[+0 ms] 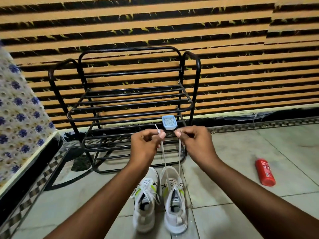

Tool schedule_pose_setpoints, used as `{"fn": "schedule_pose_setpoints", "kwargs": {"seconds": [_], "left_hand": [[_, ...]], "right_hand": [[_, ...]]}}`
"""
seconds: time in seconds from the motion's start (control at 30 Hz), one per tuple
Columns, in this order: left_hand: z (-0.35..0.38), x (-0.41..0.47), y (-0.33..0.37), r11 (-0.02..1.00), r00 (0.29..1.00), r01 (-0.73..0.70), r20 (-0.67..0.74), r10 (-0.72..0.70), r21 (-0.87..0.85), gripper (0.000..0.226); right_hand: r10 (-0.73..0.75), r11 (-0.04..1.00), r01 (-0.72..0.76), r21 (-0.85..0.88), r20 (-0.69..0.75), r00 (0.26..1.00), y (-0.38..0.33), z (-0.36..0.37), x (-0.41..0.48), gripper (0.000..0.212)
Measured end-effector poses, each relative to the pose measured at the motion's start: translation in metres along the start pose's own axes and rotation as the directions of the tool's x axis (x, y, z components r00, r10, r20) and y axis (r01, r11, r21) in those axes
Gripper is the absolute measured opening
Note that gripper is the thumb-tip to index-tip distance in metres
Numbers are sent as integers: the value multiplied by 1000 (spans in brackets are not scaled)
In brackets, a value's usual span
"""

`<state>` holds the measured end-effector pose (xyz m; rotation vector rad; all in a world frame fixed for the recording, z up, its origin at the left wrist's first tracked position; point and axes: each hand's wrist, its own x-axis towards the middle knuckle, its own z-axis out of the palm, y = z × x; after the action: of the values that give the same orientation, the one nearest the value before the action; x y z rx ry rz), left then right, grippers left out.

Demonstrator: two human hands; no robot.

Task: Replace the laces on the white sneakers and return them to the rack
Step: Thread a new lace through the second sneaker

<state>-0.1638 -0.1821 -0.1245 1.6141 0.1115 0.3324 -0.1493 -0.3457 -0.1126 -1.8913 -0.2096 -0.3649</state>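
Note:
Two white sneakers with green accents stand side by side on the floor, toes toward the rack: the left sneaker [145,202] and the right sneaker [174,200]. A white lace [164,157] rises from the right sneaker in two strands. My left hand [146,145] pinches one strand near its tip, and my right hand [195,142] pinches the other. Both hands are held up level in front of the black metal shoe rack [127,107].
A small blue box [168,122] sits on a rack shelf just behind my hands. A red canister [265,172] lies on the tiled floor at the right. A patterned cloth [19,118] covers furniture at the left. A striped wall stands behind the rack.

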Motion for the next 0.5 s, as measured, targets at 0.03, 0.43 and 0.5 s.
{"fn": "schedule_pose_setpoints", "kwargs": {"seconds": [0.03, 0.43, 0.5], "left_hand": [[0, 0, 3, 1000, 1000, -11, -9, 11, -19, 5], [9, -4, 16, 998, 999, -49, 8, 50, -36, 3], [12, -5, 17, 998, 999, -44, 10, 44, -38, 3]], "right_hand": [[16, 999, -15, 32, -26, 1000, 0, 2, -2, 7], [-50, 991, 67, 113, -152, 987, -7, 7, -9, 20], [-109, 989, 121, 88, -136, 985, -8, 6, -9, 18]]}}
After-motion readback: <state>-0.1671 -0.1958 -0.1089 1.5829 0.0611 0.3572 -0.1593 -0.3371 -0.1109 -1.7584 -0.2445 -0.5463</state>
